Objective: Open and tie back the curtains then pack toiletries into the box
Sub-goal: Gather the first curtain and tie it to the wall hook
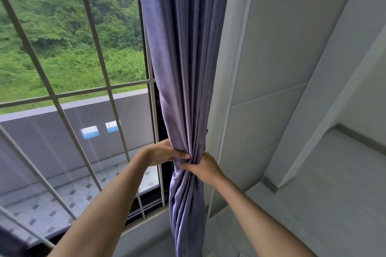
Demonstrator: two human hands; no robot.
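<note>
Where the purple curtain (pixel 186 69) hung gathered into a narrow bunch at the right edge of the window (pixel 73 69), both hands met at its pinched waist. The left hand (pixel 165 152) came in from the window side, its fingers curled around the folds and its thumb pressed into the front of the cloth. The right hand (pixel 203 166) sat just below and to the right, touching the left, its fingers wrapped around the bunch from the wall side. The curtain ran between the two hands, flaring wider above them and falling in loose pleats beneath toward the sill. Behind the glass stood a metal grille (pixel 100 52), and a pale wall panel (pixel 271 69) lay just beside the fabric.
</note>
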